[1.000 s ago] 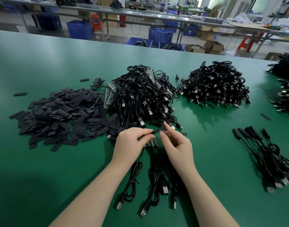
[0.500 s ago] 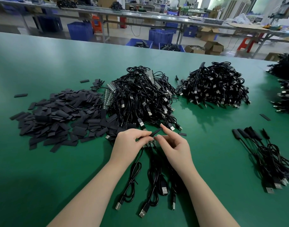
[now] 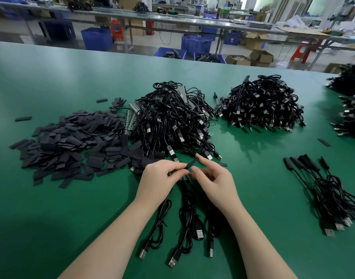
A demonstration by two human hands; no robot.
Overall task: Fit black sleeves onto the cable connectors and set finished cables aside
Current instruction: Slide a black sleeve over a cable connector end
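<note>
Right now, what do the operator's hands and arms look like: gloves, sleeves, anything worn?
Both are bare. The left hand and right hand wear no gloves, and no rings or finger cots show on the visible fingers. Both forearms are uncovered down to the bottom edge of the head view: no sleeves, wrist straps, watches or bands in sight. Fingernails look short and unpainted. Nothing above the forearms is in frame.

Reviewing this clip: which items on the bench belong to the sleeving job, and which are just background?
In use:
left hand pinching a flat black sleeve
right hand
heap of loose black sleeves
tangled pile of black USB cables
sleeved cables set aside

Background:
blue plastic crates
cardboard boxes
</note>
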